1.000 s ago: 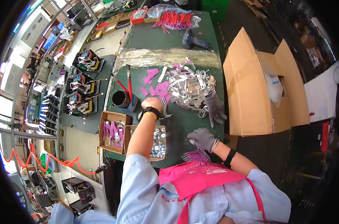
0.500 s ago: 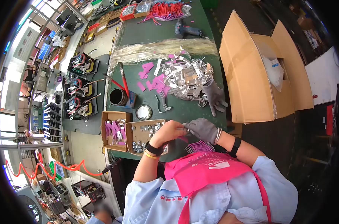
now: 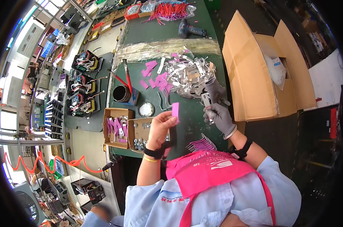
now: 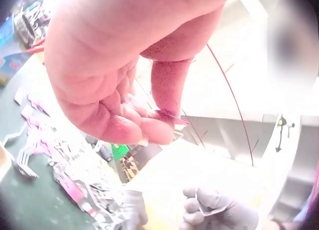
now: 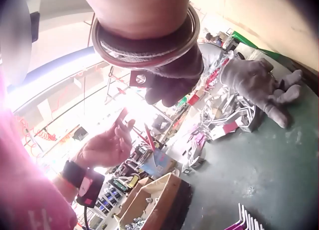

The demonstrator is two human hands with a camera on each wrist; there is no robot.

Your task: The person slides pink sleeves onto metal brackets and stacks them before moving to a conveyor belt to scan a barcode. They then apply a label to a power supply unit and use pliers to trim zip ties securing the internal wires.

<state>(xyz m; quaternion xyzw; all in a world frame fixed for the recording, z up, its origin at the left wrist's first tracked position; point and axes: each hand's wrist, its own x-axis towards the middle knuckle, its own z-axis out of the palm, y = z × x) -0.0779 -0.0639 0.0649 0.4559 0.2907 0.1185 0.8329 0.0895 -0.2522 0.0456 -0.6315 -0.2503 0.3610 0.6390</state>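
Note:
My bare left hand (image 3: 161,128) pinches a small purple strip (image 3: 175,112) between thumb and fingers, raised near the box of nuts (image 3: 140,131). My right hand (image 3: 220,118), in a grey glove, grips a bent metal bracket (image 3: 206,100) whose flat, holed end sticks up past the fingers. In the left wrist view the bracket (image 4: 209,211) shows bent across the gloved fingers. A heap of metal brackets (image 3: 188,73) lies beyond the hands, with loose purple strips (image 3: 162,81) at its left. An unworn grey glove (image 3: 214,90) rests at its right edge.
Purple-covered brackets (image 3: 201,143) lie in a row by the apron. At left stand a box of purple-and-metal parts (image 3: 108,142), a round metal lid (image 3: 146,109) and a black pot (image 3: 121,94) beside brushes. A cordless drill (image 3: 192,30) lies farther back; an open carton (image 3: 249,75) stands right.
The left hand came back from the bracket heap to meet the right. Now the hands are apart: the left raised with the purple strip, the right farther forward with the bracket.

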